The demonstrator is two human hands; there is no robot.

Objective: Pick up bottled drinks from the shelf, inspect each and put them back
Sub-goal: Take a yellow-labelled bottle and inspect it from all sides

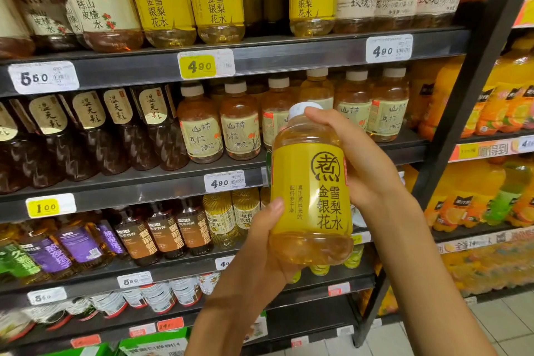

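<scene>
Price tags (206, 64) on shelf edges; tiled floor (491, 324) lower right.

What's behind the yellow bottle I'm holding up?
Behind the yellow bottle stand shelf bottles with pale labels; below, green-yellow bottles peek out. The bottle covers part of that row and the shelf edge, and the right hand covers more.

Clear glossy plastic bottle (310, 191), shiny yellow label; matt dark metal shelf (289, 58).

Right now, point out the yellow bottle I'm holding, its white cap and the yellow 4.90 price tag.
yellow bottle (310, 196), head view, front label.
white cap (299, 109), head view, top edge.
yellow 4.90 price tag (198, 66), head view, printed digits.
</scene>
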